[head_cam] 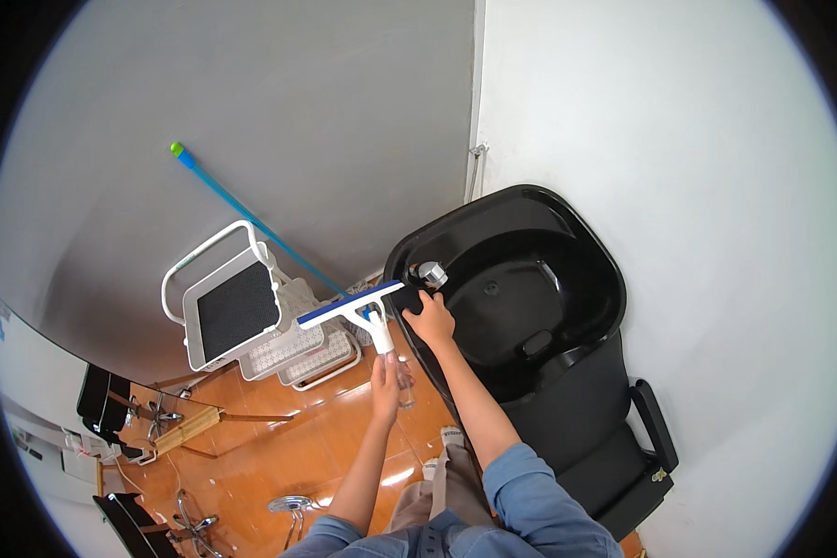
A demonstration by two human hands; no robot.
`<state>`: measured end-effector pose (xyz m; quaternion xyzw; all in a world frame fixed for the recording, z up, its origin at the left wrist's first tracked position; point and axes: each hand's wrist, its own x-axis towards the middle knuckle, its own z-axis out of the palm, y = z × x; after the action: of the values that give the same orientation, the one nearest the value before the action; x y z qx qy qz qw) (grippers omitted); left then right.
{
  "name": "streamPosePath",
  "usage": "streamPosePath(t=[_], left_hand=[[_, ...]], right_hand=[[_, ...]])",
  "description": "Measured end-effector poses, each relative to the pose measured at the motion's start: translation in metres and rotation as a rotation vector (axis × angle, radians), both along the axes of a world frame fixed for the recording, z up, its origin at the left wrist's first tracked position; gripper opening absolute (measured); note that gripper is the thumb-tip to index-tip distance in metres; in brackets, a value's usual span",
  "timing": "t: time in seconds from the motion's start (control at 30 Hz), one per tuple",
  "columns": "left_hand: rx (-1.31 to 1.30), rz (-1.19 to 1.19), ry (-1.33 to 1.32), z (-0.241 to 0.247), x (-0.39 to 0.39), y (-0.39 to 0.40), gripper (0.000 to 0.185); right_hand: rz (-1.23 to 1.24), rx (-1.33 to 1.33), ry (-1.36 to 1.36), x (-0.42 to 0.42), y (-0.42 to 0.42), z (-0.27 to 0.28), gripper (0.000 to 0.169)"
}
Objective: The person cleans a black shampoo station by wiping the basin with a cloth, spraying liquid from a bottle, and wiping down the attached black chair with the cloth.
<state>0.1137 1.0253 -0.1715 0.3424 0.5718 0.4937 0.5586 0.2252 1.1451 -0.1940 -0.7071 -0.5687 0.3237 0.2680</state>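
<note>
My left hand [386, 390] is wrapped around the clear bottle of a white spray squeegee [383, 340]. Its long head with a blue blade [349, 305] points up and to the left, beside the basin's left rim. With my right hand [432, 322] I grip a dark cloth or pad [407, 298] at that rim, close to the chrome faucet [432, 273]. Part of the dark piece is hidden by my fingers, so its kind is unclear. The black shampoo basin [502, 321] has a round drain [491, 287] in its bowl.
A white tiered trolley [234, 314] stands left of the basin, with a blue pole [251, 216] leaning on the grey wall behind it. A black reclining chair [572, 432] joins the basin. A stool [290, 503] is on the orange tiled floor, near a wall mirror [42, 363].
</note>
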Motion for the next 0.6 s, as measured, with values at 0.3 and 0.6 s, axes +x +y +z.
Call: streamPosePath(t=[0.3, 0.6], left_hand=[[0.04, -0.03, -0.072, -0.004, 0.028, -0.005, 0.027], [0.1, -0.026, -0.143, -0.013, 0.051, -0.008, 0.03]], right_hand=[[0.208, -0.226, 0.326, 0.08, -0.072, -0.058, 0.078], [0.607, -0.515, 0.092, 0.107, -0.087, -0.016, 0.082]])
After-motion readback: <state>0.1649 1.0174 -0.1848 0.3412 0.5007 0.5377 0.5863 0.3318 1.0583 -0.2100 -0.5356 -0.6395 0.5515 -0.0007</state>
